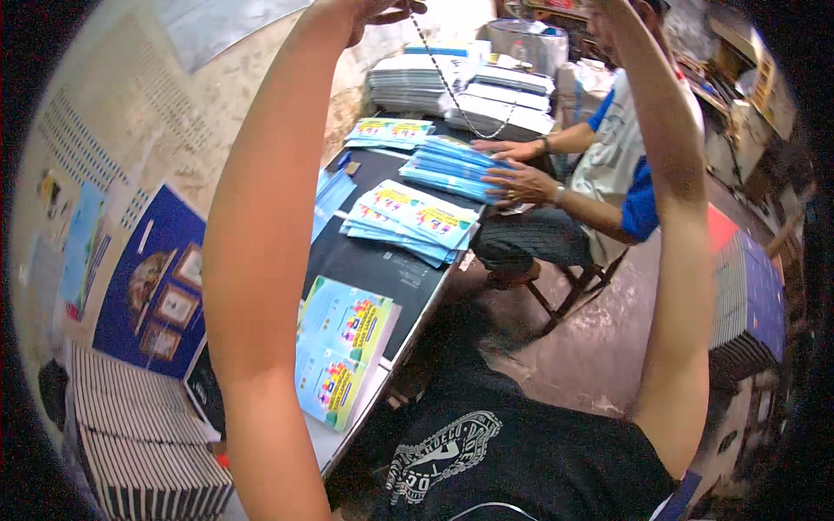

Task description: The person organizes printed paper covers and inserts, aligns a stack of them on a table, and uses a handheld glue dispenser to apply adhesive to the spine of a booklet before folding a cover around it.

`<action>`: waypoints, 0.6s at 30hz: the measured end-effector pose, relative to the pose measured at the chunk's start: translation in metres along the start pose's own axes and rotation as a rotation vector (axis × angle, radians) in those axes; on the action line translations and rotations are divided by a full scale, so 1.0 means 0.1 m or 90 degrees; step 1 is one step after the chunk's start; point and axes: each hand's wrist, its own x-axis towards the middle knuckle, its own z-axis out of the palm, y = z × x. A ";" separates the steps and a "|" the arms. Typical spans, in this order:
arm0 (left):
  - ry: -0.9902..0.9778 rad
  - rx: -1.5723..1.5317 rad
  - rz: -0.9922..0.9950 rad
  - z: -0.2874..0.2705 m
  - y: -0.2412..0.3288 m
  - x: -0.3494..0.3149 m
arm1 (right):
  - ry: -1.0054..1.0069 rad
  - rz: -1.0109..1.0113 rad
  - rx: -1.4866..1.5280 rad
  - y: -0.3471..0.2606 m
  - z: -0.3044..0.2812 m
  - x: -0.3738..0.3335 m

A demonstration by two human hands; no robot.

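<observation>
Stained walls [208, 100] and a dark counter [369, 265] are shown in the head view. Blue printed booklets [413, 221] are laid along the counter, with white paper stacks [408, 87] piled at its far end. At the upper edge, the left hand [382, 16] is held up, its fingers bent and partly cut off; a speckled cord [441, 76] is hung in a loop beside them, above the counter, but whether it is gripped cannot be told. The right forearm [673, 278] is held up too, its hand out of view. A blue stack [447, 167] is touched by a seated co-worker [599, 143].
</observation>
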 end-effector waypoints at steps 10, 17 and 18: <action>-0.031 0.008 0.026 0.43 0.12 -0.02 | 0.146 0.110 0.331 0.23 0.32 -0.35; -0.030 -0.110 -0.029 0.70 -0.02 -0.08 | 0.104 0.144 0.325 0.55 0.44 -0.35; -0.032 -0.093 -0.026 0.73 -0.05 -0.04 | 0.135 0.146 0.375 0.55 0.48 -0.36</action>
